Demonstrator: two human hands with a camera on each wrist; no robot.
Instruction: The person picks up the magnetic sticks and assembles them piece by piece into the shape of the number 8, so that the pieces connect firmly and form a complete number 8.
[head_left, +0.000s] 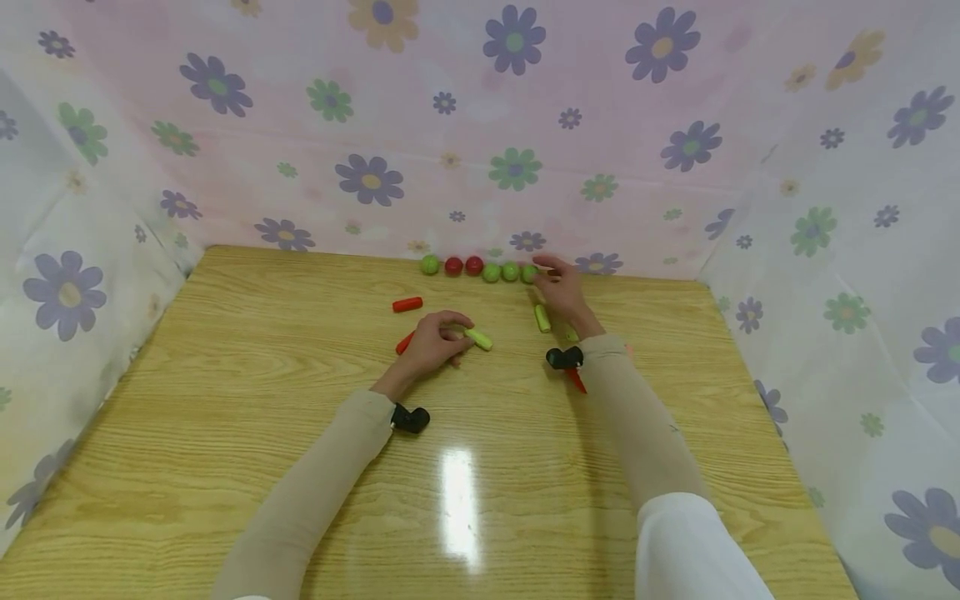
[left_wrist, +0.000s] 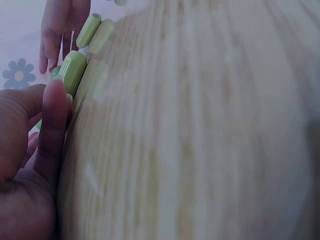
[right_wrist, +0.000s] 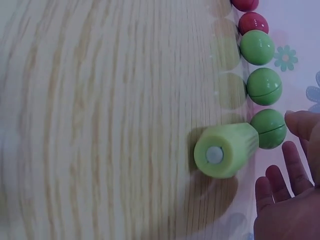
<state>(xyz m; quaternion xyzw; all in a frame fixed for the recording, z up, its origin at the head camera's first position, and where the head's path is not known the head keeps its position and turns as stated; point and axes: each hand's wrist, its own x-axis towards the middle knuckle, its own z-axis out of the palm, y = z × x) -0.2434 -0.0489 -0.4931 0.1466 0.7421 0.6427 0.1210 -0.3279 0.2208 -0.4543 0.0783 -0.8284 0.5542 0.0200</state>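
In the head view my left hand (head_left: 431, 343) pinches a light-green grooved cylinder (head_left: 478, 338) by its left end between thumb and fingers, low over the table. My right hand (head_left: 561, 290) is beside the rightmost green ball (head_left: 529, 273) of a row along the back. In the right wrist view its fingers (right_wrist: 295, 170) are spread, with the thumb near that ball; whether it touches cannot be told. A second light-green cylinder (head_left: 542, 318) lies just in front of the right hand.
The row also holds two red balls (head_left: 464, 266) and more green balls (head_left: 491, 272). A red cylinder (head_left: 407, 304) lies at left; another red piece (head_left: 405, 342) is partly behind the left hand. A red pointed piece (head_left: 576, 380) shows beneath the right wrist. A flowered cloth (head_left: 450, 133) rises behind.
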